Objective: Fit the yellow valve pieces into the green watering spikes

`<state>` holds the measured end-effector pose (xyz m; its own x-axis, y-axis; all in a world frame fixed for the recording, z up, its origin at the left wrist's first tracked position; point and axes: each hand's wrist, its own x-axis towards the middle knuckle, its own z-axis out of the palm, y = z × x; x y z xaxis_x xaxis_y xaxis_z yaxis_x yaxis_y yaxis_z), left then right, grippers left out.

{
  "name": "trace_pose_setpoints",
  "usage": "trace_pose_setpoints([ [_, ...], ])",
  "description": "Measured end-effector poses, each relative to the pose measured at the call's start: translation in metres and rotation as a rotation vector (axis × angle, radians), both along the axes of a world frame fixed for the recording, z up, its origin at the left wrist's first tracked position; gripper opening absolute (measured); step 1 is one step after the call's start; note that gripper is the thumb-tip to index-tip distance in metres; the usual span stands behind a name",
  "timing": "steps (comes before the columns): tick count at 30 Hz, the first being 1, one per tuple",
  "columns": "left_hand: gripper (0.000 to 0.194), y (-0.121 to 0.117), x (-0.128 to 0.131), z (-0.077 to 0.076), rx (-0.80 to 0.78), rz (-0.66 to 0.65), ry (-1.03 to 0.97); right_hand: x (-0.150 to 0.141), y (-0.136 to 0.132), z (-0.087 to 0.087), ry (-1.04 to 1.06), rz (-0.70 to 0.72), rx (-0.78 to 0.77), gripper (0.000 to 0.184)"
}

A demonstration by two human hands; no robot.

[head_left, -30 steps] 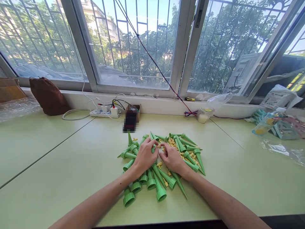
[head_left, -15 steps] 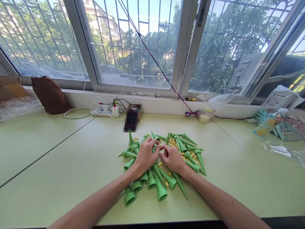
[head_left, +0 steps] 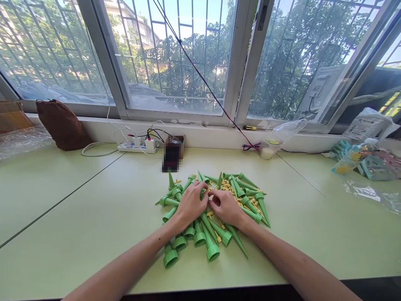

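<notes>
Both hands meet over a pile of green plastic cone spikes with ribbed caps [head_left: 213, 251]. My left hand [head_left: 191, 202] is closed in a pinch, with a small yellow plastic fitting [head_left: 209, 190] at its fingertips, partly hidden. Opposite it, my right hand [head_left: 227, 207] has thumb and forefinger curled together, almost touching the left fingertips. What it grips is hidden by the hand. Just beyond its knuckles a green cone spike [head_left: 219, 180] points upward, its lower end out of sight. Loose yellow fittings [head_left: 230, 187] lie among the spikes to the right.
Behind the pile are a small cardboard box [head_left: 179, 144], a blurred-out dark object [head_left: 171, 159] and a power strip [head_left: 138, 147]. A brown pouch [head_left: 64, 125] stands left. At right are a bagged cup [head_left: 267, 150], a bottle [head_left: 355, 157] and clear plastic wrap [head_left: 369, 193].
Beyond my right hand, an upright green cone tip shows that was not visible a second ago. Both hands stay together in nearly the same place. The view has shifted slightly.
</notes>
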<state>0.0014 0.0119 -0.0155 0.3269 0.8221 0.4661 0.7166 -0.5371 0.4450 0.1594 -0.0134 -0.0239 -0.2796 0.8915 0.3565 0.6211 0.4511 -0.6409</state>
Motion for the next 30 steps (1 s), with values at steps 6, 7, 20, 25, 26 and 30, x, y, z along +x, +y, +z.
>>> trace_pose_setpoints([
  [6, 0.018, -0.001, -0.001, 0.001, -0.044, -0.013, 0.034, 0.000, -0.001, 0.002, 0.005, 0.018, -0.003, 0.020],
  [7, 0.018, -0.001, -0.001, 0.001, -0.047, -0.012, 0.034, 0.000, -0.002, 0.003, 0.007, 0.019, -0.005, 0.020],
  [20, 0.020, 0.005, -0.003, -0.012, -0.056, 0.000, 0.019, 0.000, -0.001, 0.001, 0.012, -0.007, -0.034, 0.020],
  [25, 0.018, 0.006, -0.004, -0.017, -0.048, -0.001, 0.005, 0.000, 0.000, 0.000, 0.012, 0.002, -0.041, 0.021],
  [26, 0.018, 0.007, -0.004, -0.017, -0.050, -0.003, 0.007, 0.000, 0.000, -0.001, 0.010, 0.005, -0.044, 0.021],
  [30, 0.018, 0.006, -0.003, -0.015, -0.072, -0.011, 0.018, 0.000, 0.002, -0.001, -0.015, 0.007, -0.049, 0.016],
])
